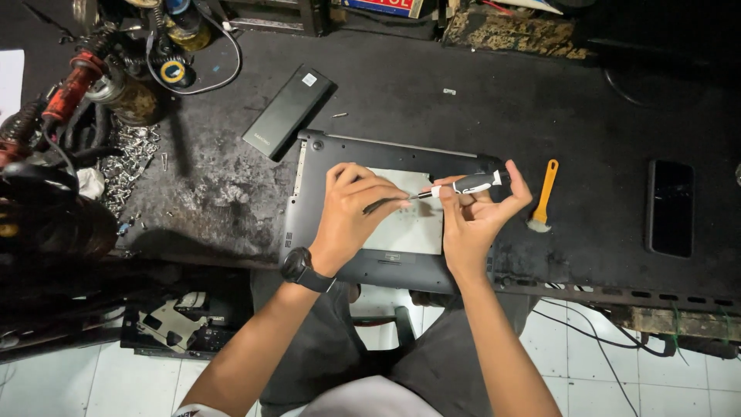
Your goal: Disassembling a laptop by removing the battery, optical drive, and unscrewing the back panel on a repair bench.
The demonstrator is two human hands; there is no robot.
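Laptop [386, 266], dark grey and lying upside down, is sitting at the near edge of the black workbench [478, 116], close to its middle, with a pale rectangular panel [409, 228] showing on its underside. A flat black rectangular battery pack [287, 112] bearing a small white label is lying at an angle just beyond the laptop's far left corner. A black phone [670, 207] is resting face up toward the bench's right edge, and an orange-handled brush [543, 197] is lying between it and the laptop. At the far left corner, a cluttered heap of tools, cables and a dark jar [131, 100] is crowding the bench, with a pile of small metal parts [127, 158] beside it. The left hand [351, 212], wearing a black wristwatch [302, 269], is bending down over the panel, fingers curled and pinching the tip end of a screwdriver [463, 185]. The right hand [478, 216] is gripping the screwdriver's black handle between thumb and fingers, palm turned upward.
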